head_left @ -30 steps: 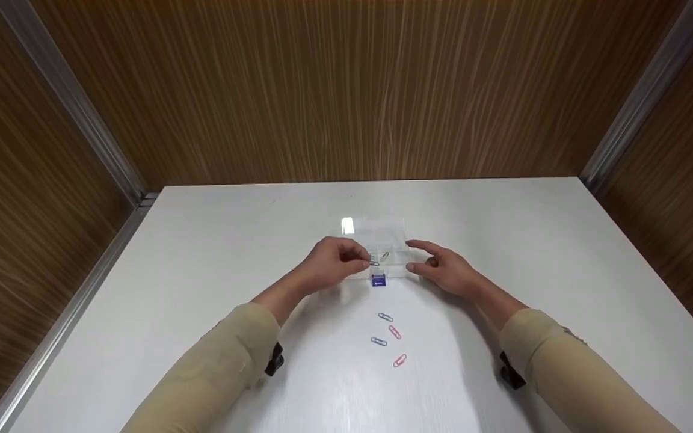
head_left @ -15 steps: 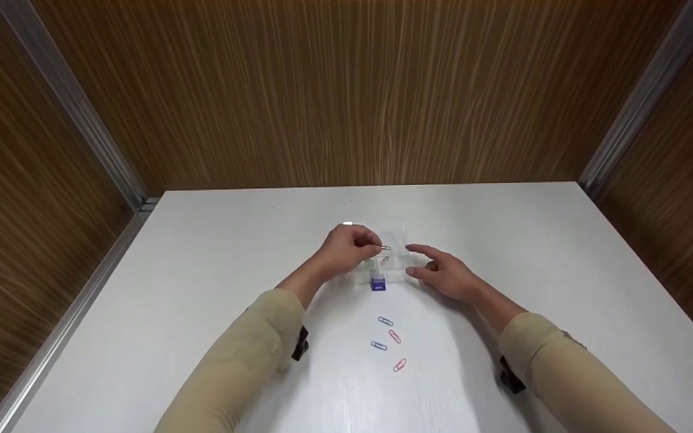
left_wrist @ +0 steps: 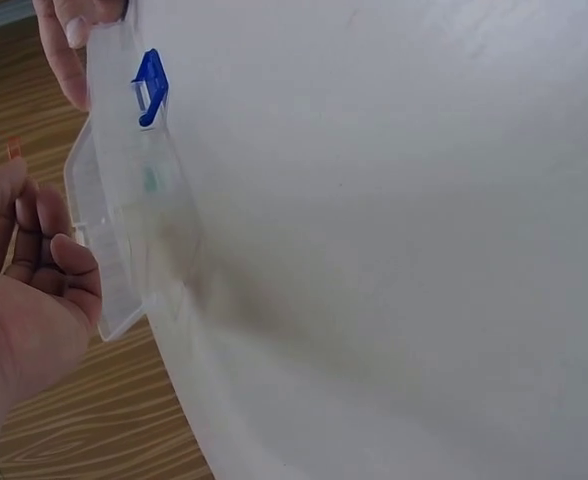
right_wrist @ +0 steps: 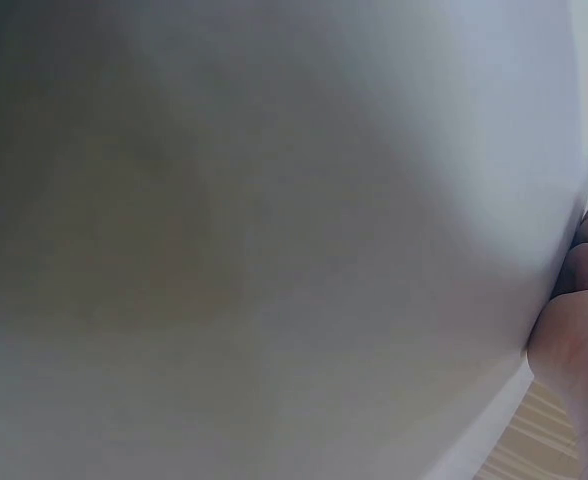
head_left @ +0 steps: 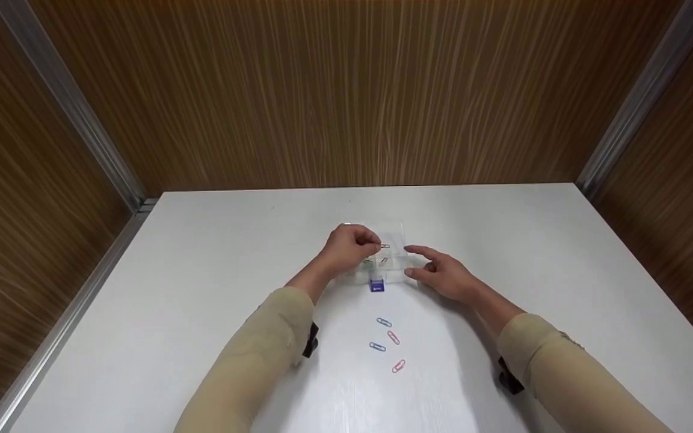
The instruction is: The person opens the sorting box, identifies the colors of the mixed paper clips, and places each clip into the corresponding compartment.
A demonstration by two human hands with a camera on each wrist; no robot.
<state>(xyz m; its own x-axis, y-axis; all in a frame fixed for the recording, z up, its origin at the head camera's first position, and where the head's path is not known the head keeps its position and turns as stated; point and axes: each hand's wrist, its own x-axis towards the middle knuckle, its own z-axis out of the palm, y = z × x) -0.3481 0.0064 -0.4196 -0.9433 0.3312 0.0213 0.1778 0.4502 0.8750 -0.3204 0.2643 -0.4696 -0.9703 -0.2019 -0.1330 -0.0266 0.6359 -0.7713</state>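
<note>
The clear plastic box point(head_left: 382, 258) with the blue latch point(head_left: 376, 285) sits at the middle of the white table point(head_left: 202, 270), lid open, with a couple of paper clips already lying in its compartments. My left hand point(head_left: 351, 245) hovers over the box at its 9 o'clock side, fingers curled and pinching an orange paper clip point(head_left: 385, 246) just above a compartment; the left wrist view shows that clip's tip point(left_wrist: 13, 147) poking past my fingertips. My right hand point(head_left: 440, 273) rests at the box's 3 o'clock edge, fingers relaxed and spread, thumb and forefinger touching the wall to steady it; it grips nothing that I can make out.

I judge I am mid-drop: one clip is being placed into the box. The next move calls for releasing it over the compartment, then reaching back toward 6 o'clock, where four loose paper clips point(head_left: 386, 343), two blue and two pink, lie in a short row on the table.
</note>
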